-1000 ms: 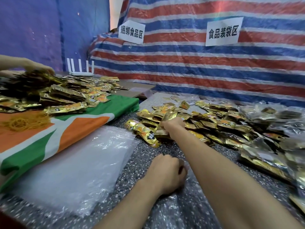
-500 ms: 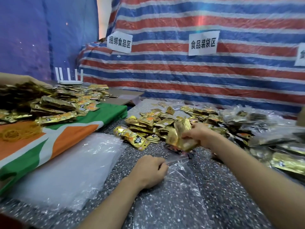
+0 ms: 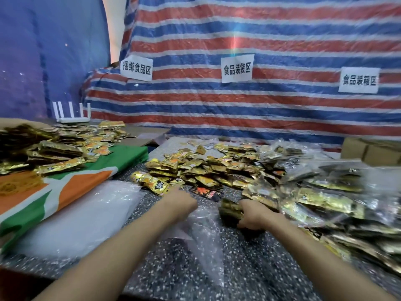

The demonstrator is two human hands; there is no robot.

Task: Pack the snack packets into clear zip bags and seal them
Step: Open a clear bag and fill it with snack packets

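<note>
A clear zip bag (image 3: 206, 240) lies on the speckled table (image 3: 173, 268) in front of me. My left hand (image 3: 181, 204) pinches the bag's top edge at its left side. My right hand (image 3: 252, 215) grips a bunch of gold snack packets (image 3: 230, 210) right beside the bag's mouth. Behind both hands spreads a heap of loose gold packets (image 3: 206, 168). To the right lies a pile of filled clear bags (image 3: 325, 192), blurred.
A stack of flat clear bags (image 3: 82, 216) lies at the left on the table. A green, orange and white cloth (image 3: 71, 187) carries more packets (image 3: 43, 148) and rubber bands (image 3: 15, 185). A cardboard box (image 3: 373, 151) stands far right. Striped tarpaulin with paper signs hangs behind.
My right hand took a bunch of packets out of the heap and brought it down to the bag's mouth. My left hand stayed on the bag's top edge.
</note>
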